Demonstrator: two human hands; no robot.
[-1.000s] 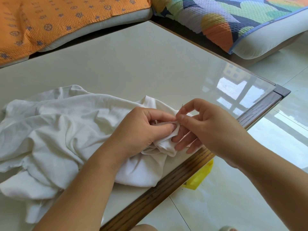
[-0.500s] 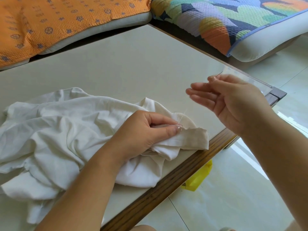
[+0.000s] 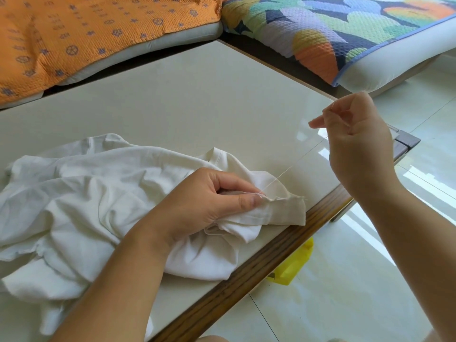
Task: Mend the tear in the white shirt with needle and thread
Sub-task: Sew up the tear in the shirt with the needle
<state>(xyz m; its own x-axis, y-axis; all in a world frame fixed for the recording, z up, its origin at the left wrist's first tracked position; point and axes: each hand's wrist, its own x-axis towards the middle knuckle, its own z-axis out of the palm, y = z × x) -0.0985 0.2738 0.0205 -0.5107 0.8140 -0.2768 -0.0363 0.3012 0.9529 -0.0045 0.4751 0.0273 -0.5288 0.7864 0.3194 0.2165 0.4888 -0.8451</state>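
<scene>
Pins a crumpled white cotton shirt [image 3: 86,193] to the pale glossy surface [image 3: 197,99] with the left hand [image 3: 209,198], close to the dark wooden front rim [image 3: 246,275]. Pinches a folded flap of cloth in the left grip, thumb against forefinger, right at the frayed torn edge [image 3: 283,198].

Holds the right hand [image 3: 357,144] raised, up and to the right of the tear and well apart from it. Closes the right grip in a fingertip pinch, with one finger sticking out to the left. Seems to hold a thin steel needle [image 3: 330,106] there, though only a faint sliver shows above the fingertips, too fine to be sure.

Holds a fine white thread [image 3: 296,161] stretched almost straight, from the pinch point on the torn edge up on a diagonal to the right hand.

Key relation:
- From the right grip, the tear lies down and to the left, along the thread line.
- Long axis of the torn edge runs left to right, roughly along the wooden rim.
- The left hand is already touching the tear; the right hand is the far one.

Reads as the pull-through of one stitch. Probably calls next for bringing the needle back down the thread line to the edge, just right of the left thumb.
</scene>
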